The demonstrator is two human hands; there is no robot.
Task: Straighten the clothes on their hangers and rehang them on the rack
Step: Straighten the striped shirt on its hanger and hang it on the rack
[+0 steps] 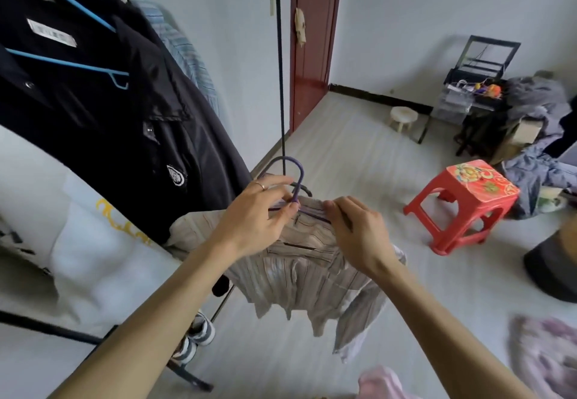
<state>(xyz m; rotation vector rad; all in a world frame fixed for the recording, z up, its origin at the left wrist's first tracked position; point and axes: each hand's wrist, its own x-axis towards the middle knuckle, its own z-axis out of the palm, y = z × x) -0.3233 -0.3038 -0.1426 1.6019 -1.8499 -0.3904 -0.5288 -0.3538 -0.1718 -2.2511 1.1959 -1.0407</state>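
Illumination is soft, even and moderately bright, and shadows on the floor are faint. Motion blur softens the right and lower edges. Wide-angle distortion tilts verticals such as the rack pole and the door frame.

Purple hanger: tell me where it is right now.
Head view, centre: the left hand pinches the purple hanger at its neck, the right hand grips the striped shirt hanging on it, beside the rack's black pole.
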